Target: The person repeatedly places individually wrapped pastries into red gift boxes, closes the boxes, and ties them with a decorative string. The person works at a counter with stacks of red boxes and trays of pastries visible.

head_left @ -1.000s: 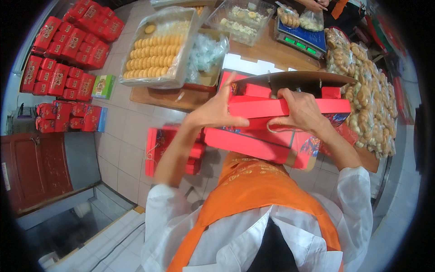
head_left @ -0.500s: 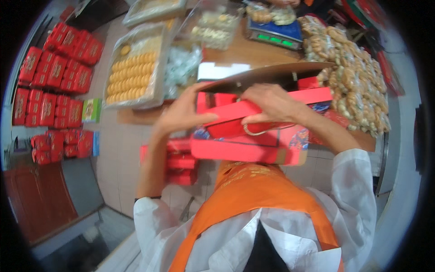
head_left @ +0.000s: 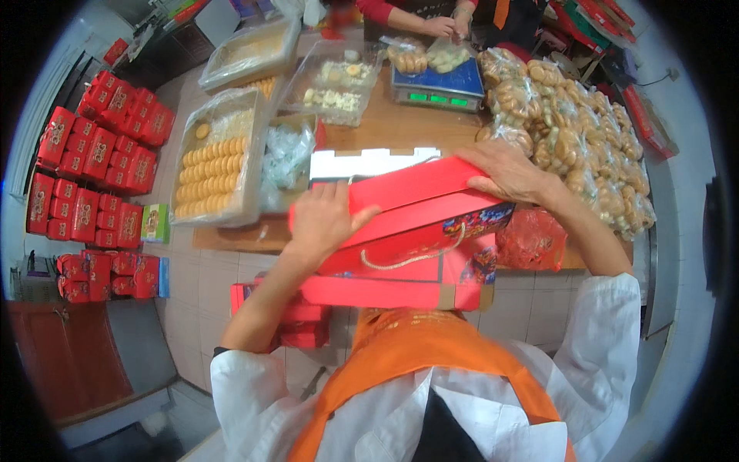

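A red cardboard gift box (head_left: 400, 250) with blue patterned ends and a cream rope handle (head_left: 416, 262) is in front of me at the table's near edge. Its top panels are folded together, hiding what is inside. My left hand (head_left: 325, 223) lies over the top at the left end, thumb along the panel, fingers pressing the far side. The upper right corner is gripped by my right hand (head_left: 508, 173), fingers over the far edge and thumb on top. Beside that end lies a crumpled red plastic bag (head_left: 531, 239).
Trays of round pastries (head_left: 215, 173) sit at left on the wooden table (head_left: 408, 127), with bagged pastries (head_left: 570, 131) heaped at right. Across the table, a co-worker's hands (head_left: 450, 27) hold a bag over a blue scale (head_left: 439, 81). Stacked red boxes (head_left: 92, 154) line the left.
The box top, standing open with smaller red boxes showing inside, has come together. My right hand has moved from the middle to the right corner; my left hand stays at the left end.
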